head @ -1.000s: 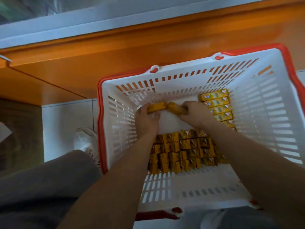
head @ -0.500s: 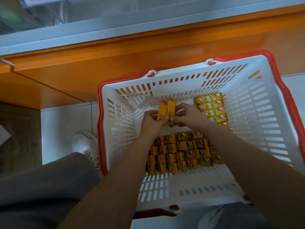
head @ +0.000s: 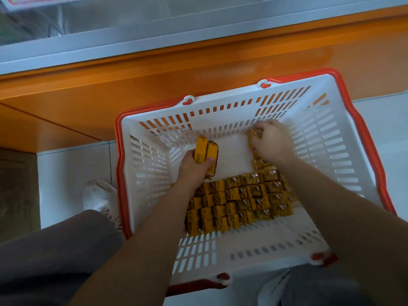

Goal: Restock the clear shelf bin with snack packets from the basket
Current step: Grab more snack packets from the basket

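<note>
A white slotted basket [head: 335,155] with a red rim stands on the floor in front of me. Several yellow snack packets [head: 240,200] lie in rows on its bottom. My left hand [head: 194,168] grips two yellow packets [head: 206,152] side by side, raised above the basket floor. My right hand [head: 272,143] reaches to the far right corner and curls its fingers onto the column of packets [head: 261,165] there. The clear shelf bin [head: 132,21] shows blurred at the top of the view.
An orange shelf base [head: 154,85] runs across behind the basket, under a grey shelf edge [head: 110,49]. White floor tiles [head: 72,168] lie to the left. My white shoe [head: 99,197] and grey trouser leg [head: 50,255] sit left of the basket.
Both hands held the two packets together before. Now my left hand alone holds the pair, and my right hand has moved right to the packets in the far corner.
</note>
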